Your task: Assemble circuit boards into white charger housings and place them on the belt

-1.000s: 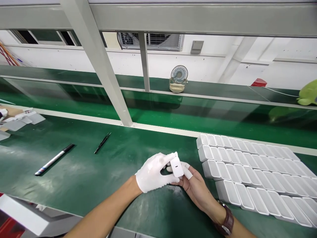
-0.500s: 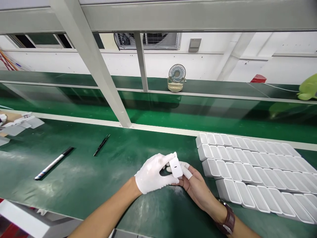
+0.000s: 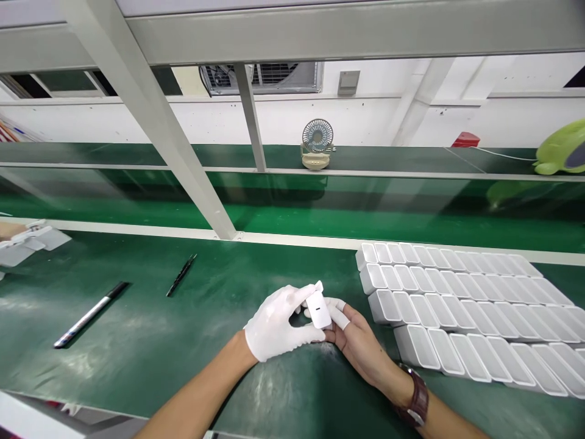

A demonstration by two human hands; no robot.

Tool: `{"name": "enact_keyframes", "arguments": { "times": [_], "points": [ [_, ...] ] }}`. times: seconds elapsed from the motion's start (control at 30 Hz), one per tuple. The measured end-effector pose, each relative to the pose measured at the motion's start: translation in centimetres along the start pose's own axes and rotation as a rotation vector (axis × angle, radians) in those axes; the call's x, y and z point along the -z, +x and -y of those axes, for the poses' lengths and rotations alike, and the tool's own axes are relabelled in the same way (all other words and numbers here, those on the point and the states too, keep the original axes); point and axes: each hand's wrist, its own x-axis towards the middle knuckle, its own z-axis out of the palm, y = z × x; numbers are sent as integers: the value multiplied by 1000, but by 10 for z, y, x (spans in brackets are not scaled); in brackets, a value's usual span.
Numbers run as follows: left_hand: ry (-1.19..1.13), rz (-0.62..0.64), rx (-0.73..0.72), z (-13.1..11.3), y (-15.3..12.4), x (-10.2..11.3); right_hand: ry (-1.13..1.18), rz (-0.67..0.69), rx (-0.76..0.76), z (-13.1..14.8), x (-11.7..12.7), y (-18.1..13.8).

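Note:
A small white charger (image 3: 319, 310) with a dark port slot in its face is held in front of me over the green bench. My left hand (image 3: 280, 323), in a white glove, is closed with thumb and index finger along its near side. From the right, my right hand (image 3: 359, 341) grips the charger too; white finger cots cover some fingertips, and a brown watch sits on that wrist. The charger's far side and some of my fingers are hidden. Right of my hands stand rows of white rectangular plastic cases (image 3: 418, 346).
On the left of the green bench (image 3: 183, 353) lie a white-and-black marker (image 3: 91, 314) and a black pen (image 3: 181, 275). White parts (image 3: 34, 244) sit at the far left edge. A slanted grey post (image 3: 192, 183) rises behind; a small fan (image 3: 317, 143) stands on the back shelf.
The view has shifted slightly, so the bench things sit a little differently in the picture. Both hands keep hold of the charger in nearly the same pose.

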Motion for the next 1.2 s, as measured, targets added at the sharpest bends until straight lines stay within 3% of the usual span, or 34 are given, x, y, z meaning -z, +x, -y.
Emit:
{"name": "enact_keyframes", "arguments": {
  "times": [0.63, 0.8, 1.0, 1.2],
  "points": [
    [-42, 26, 49, 0, 2, 5, -73, -32, 58, -1, -1, 1],
    [-83, 117, 197, 5, 6, 11, -337, -110, 304, -1, 7, 6],
    [-131, 237, 226, 10, 12, 15, -880, -103, 722, 2, 18, 5],
    [-265, 302, 166, 8, 16, 21, -1157, 40, 820, 8, 15, -5]
  ]
}}
